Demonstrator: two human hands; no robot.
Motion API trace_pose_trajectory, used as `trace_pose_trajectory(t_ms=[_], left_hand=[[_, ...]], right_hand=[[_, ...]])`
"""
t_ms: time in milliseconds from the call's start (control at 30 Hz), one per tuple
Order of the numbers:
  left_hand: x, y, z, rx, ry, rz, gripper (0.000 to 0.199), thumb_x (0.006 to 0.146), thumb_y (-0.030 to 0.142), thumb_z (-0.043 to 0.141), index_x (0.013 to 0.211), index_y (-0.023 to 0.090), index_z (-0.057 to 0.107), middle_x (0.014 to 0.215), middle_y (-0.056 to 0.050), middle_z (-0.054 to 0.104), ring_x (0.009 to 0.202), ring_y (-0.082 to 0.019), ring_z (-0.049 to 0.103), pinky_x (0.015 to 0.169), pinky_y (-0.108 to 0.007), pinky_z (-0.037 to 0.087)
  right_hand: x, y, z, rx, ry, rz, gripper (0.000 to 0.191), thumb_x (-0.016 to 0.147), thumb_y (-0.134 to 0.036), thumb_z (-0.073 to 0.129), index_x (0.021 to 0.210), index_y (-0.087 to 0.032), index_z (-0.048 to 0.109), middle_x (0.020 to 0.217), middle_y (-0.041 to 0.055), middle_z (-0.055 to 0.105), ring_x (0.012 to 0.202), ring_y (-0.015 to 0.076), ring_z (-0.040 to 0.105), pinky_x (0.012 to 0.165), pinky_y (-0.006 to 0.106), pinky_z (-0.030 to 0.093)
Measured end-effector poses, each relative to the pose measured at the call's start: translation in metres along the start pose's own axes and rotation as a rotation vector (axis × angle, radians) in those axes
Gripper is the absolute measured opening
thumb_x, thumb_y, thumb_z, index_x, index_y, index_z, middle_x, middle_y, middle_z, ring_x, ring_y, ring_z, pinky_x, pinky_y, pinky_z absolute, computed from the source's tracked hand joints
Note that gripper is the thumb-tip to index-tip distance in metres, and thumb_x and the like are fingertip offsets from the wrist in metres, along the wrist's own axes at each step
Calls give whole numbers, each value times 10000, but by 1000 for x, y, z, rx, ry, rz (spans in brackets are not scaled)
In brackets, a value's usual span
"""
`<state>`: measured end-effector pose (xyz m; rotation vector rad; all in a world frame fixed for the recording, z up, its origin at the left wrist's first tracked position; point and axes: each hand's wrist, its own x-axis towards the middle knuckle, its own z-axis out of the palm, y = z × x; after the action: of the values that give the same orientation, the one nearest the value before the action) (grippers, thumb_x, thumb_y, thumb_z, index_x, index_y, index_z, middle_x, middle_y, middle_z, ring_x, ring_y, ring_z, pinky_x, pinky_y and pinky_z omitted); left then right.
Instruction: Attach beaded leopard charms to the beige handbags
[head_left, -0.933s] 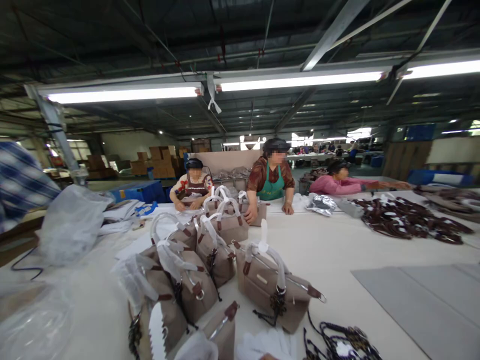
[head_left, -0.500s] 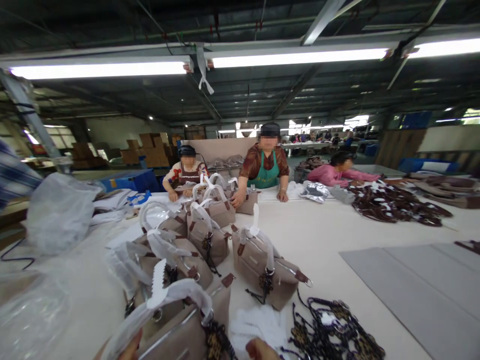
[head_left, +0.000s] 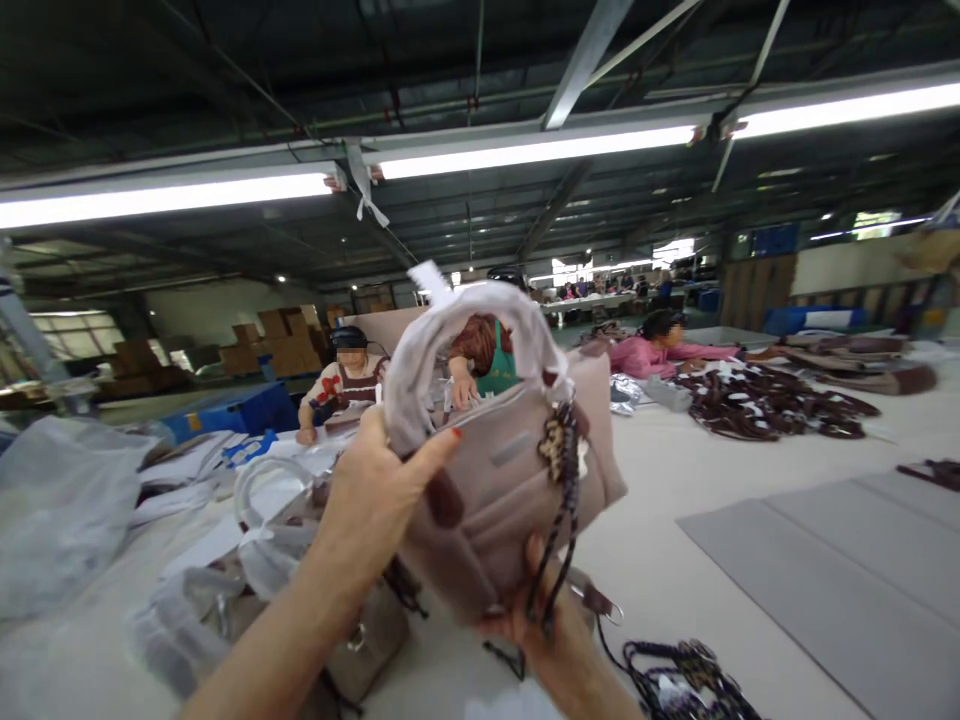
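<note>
A taupe handbag (head_left: pixel 487 510) is held up in front of me, tilted, above the table. My left hand (head_left: pixel 382 470) grips its upper left side, the thumb lying across the front near the handle's base. My right hand (head_left: pixel 536 610) holds the bag from below at its lower edge. White wrapping covers the arched handle (head_left: pixel 420 350), with a white toothed tie sticking up from it. A dark braided cord charm (head_left: pixel 562 460) with a leopard-patterned piece hangs at the bag's right side. The bag's back and some of my fingers are hidden.
More handbags (head_left: pixel 375 640) with wrapped handles stand at left. A heap of black cord charms (head_left: pixel 682 680) lies at front right, beside a grey sheet (head_left: pixel 825 570). Brown straps (head_left: pixel 757 405) are piled farther back. Co-workers stand across the table, one partly behind the bag.
Both my hands have come up from the bottom edge, raising the nearest handbag off the table into the middle of view. The camera view has shifted slightly rightward.
</note>
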<state>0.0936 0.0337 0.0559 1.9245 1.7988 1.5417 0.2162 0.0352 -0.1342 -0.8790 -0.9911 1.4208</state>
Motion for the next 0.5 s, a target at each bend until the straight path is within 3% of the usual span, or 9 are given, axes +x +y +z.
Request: trace_pose_trajectory(t_ms=[67,100,200,267,333,433,500], left_hand=[[3,7,6,45,-41,219,936,579,539,632,1339,83,333,1325,-156,474,1116,-327,527,925,-491,407],[1,3,6,60,-65,280,944,587,533,627,1358,98,299,1365,-154,428,1165,-331,486,953,-501,378],[-16,-32,7,130,-184,216,675,675,498,535,1243,140,466,1257,-113,547,1146,-292,515,979,-474,376],[-37,-73,9,184,-236,52,570,660,480,517,1116,140,555,1123,-103,628,1032,-270,589,940,-427,434],[-65,-120,15,174,-311,-129,544,642,485,506,1047,129,579,1013,-106,665,897,-251,639,829,-368,512],[-119,-181,24,135,-464,-325,410,665,458,510,941,172,610,892,-68,693,777,-209,663,685,-282,546],[-156,-206,29,122,-504,-355,293,709,407,480,859,199,623,878,-52,691,761,-184,659,662,-250,537]], right_hand=[[37,-57,-12,173,72,-2,546,856,-615,306,1106,-177,516,917,79,637,694,176,629,579,331,537],[58,-83,-21,146,141,0,520,858,-594,333,1067,-161,531,852,76,636,653,166,626,566,321,532],[116,-125,-55,51,246,22,360,804,-486,542,921,-147,564,644,17,573,560,139,600,553,285,508],[136,-117,-76,-49,321,39,268,774,-408,605,839,-151,565,584,-13,528,513,120,559,512,258,474],[134,-91,-92,-162,344,46,233,753,-373,629,777,-149,570,603,-4,543,529,114,544,506,242,446],[102,-48,-99,-316,218,44,280,709,-397,661,804,-135,628,800,70,643,735,166,602,630,283,464],[77,-30,-92,-388,103,35,378,655,-413,701,908,-136,650,968,100,657,905,212,597,772,340,453]])
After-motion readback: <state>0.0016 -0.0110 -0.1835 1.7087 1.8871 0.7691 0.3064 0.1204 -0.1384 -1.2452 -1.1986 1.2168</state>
